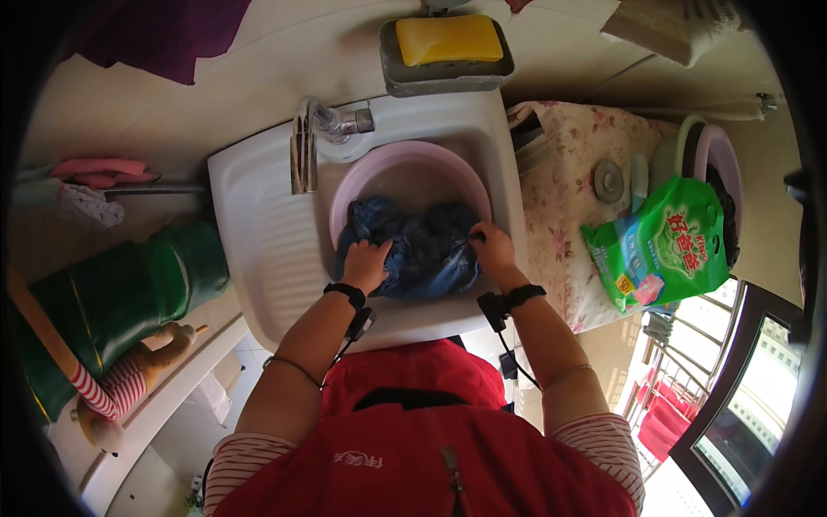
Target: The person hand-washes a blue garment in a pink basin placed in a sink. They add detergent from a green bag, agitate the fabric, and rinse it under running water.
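A pink plastic basin [413,153] sits in the white ceramic sink [267,250], with greyish water in it. Wet dark blue cloth [431,271], which looks like a denim garment, lies bunched in the basin and hangs over its near rim. At the cloth's left side my left hand [367,264] is closed on a fold, its thumb and forefinger toward the middle. My right hand [494,250] pinches the cloth's right edge near the rim. How the garment lies under the water cannot be made out.
A chrome faucet [305,146] stands behind the basin. Above hangs a grey soap dish [448,82] with a yellow sponge [450,40]. On the right, a flowered cover [560,207] bears a green detergent bag [663,246]. Green rolled material [129,293] lies left of the sink.
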{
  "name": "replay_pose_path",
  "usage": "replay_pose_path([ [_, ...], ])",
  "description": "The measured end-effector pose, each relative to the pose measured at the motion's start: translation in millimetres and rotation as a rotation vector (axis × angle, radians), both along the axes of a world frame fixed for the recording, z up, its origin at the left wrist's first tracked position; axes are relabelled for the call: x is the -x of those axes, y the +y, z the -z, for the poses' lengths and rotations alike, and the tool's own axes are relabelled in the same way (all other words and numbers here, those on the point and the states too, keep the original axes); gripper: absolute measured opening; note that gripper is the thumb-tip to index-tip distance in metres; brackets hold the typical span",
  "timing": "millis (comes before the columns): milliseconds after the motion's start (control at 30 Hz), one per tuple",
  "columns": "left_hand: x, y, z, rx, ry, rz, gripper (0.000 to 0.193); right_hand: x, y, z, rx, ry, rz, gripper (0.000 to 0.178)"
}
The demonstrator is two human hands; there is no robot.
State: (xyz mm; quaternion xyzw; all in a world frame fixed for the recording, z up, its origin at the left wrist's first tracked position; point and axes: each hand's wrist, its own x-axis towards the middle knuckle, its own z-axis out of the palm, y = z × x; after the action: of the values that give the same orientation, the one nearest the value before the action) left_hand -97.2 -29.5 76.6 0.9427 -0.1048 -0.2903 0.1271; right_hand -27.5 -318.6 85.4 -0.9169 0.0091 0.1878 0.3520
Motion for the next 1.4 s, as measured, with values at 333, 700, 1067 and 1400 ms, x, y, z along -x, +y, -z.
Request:
replay_pose_path([
  [333,-15.4,47.6,24.8,0.767,-0.02,-0.501,0.015,-30.7,-1.6,-23.5,-0.014,-0.089,-0.101,0.04],
  [700,-52.4,43.0,10.5,0.815,-0.183,-0.536,0.009,-36.2,23.1,13.2,0.293,-0.468,-0.531,0.039],
  [1067,-60.2,59.8,3.4,0.673,0.191,-0.425,0.05,-21.2,2.3,1.6,-0.164,0.111,-0.187,0.043],
  [1400,-38.9,-14.5,19.1,1.524,0.46,-1.184,0.045,13.4,98.0,-1.3,-0.723,-0.291,-0.063,0.033],
])
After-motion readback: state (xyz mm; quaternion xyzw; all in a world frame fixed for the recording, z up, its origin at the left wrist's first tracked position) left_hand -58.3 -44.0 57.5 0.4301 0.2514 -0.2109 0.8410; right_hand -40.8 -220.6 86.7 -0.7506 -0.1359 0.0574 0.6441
